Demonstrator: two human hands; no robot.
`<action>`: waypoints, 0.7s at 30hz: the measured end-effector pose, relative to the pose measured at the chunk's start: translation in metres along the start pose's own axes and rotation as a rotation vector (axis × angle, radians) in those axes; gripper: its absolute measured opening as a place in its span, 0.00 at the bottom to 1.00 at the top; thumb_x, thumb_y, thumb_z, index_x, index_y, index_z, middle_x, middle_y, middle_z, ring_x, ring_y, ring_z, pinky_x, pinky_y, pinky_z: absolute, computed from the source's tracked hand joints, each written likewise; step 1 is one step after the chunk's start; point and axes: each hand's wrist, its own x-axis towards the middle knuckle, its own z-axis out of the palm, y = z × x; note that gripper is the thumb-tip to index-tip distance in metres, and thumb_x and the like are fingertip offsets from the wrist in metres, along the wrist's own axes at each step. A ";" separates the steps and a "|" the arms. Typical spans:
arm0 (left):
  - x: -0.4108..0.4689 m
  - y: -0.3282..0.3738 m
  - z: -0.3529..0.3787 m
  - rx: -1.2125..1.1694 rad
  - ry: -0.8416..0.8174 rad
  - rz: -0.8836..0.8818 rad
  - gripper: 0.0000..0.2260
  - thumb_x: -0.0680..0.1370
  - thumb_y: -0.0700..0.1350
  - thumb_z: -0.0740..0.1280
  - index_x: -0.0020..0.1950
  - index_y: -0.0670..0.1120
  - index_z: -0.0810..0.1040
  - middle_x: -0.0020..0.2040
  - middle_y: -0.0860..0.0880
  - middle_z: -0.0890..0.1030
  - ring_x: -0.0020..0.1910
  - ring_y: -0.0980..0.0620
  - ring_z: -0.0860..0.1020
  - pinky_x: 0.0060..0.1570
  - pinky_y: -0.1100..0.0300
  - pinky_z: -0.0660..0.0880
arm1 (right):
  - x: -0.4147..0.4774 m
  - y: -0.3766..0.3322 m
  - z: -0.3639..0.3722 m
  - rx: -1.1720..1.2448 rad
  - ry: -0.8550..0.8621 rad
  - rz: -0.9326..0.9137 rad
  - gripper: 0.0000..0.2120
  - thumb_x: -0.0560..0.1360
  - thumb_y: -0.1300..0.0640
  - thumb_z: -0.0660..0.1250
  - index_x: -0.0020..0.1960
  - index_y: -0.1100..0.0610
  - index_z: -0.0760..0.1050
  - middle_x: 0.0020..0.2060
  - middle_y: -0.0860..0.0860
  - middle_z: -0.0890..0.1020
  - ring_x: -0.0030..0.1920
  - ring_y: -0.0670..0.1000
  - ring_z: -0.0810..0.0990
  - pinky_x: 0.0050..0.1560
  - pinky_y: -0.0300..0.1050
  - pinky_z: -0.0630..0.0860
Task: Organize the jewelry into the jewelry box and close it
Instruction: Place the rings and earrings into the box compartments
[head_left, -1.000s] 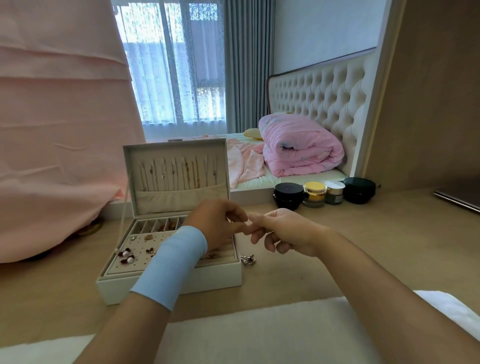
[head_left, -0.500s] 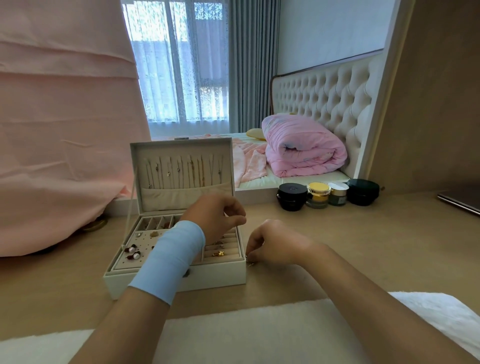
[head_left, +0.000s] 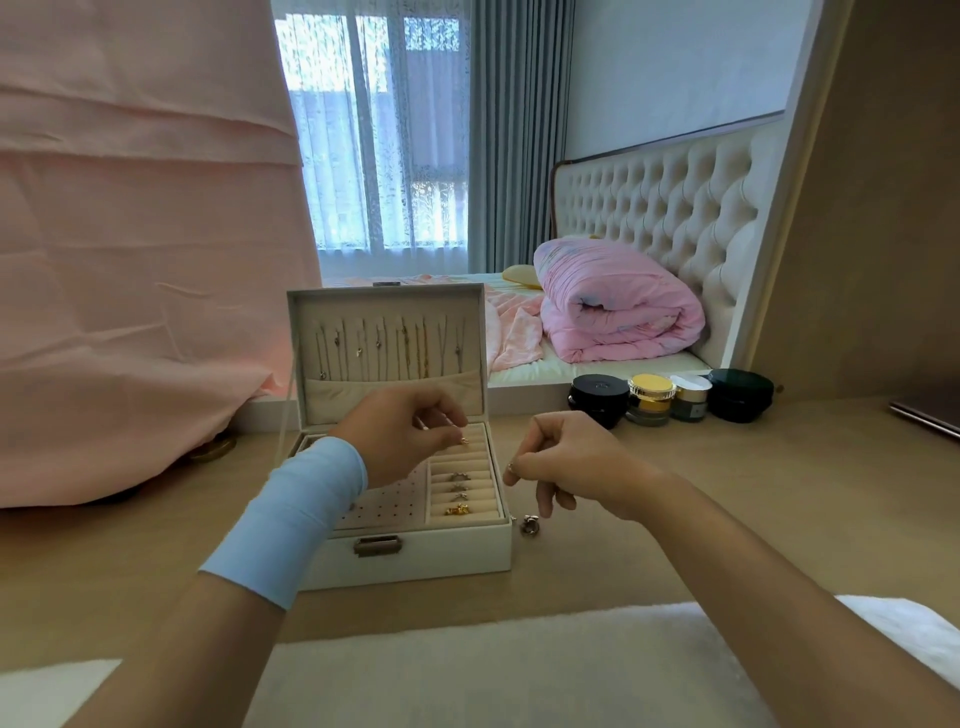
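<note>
**Both grips pinching small pieces at the open box**

The jewelry box stood open on the bench, its lid upright with necklaces hanging inside it. My left hand, a pale blue band on its wrist, hovered over the ring rolls at the box's right side. Its grip was narrow, thumb and forefinger pinching a small gold piece. Four rings sat in the nearer rolls, the front one gold. My right hand hung just right of the box, above the bench, its grip pinching a small ring. A silver piece lay on the bench, just beside the box's front right corner. Four jars stood in a row farther back.
</note>
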 end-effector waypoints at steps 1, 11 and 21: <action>-0.002 -0.002 -0.004 -0.011 -0.005 -0.004 0.05 0.76 0.47 0.70 0.47 0.58 0.80 0.43 0.57 0.82 0.46 0.57 0.79 0.49 0.62 0.77 | -0.001 -0.004 0.001 0.020 0.006 -0.016 0.04 0.74 0.68 0.70 0.45 0.62 0.75 0.43 0.56 0.87 0.27 0.52 0.80 0.25 0.42 0.70; -0.019 -0.036 -0.034 -0.127 0.010 -0.006 0.05 0.76 0.47 0.70 0.47 0.57 0.84 0.41 0.57 0.83 0.43 0.57 0.80 0.50 0.57 0.78 | 0.019 -0.053 0.038 0.037 0.019 -0.176 0.02 0.75 0.63 0.73 0.48 0.60 0.84 0.33 0.57 0.82 0.27 0.48 0.76 0.27 0.41 0.75; -0.020 -0.052 -0.045 -0.211 0.142 -0.072 0.04 0.76 0.48 0.71 0.42 0.52 0.84 0.32 0.56 0.81 0.30 0.65 0.75 0.38 0.65 0.71 | 0.045 -0.078 0.071 -0.084 0.043 -0.288 0.07 0.78 0.61 0.71 0.54 0.55 0.85 0.30 0.43 0.83 0.30 0.46 0.80 0.29 0.41 0.79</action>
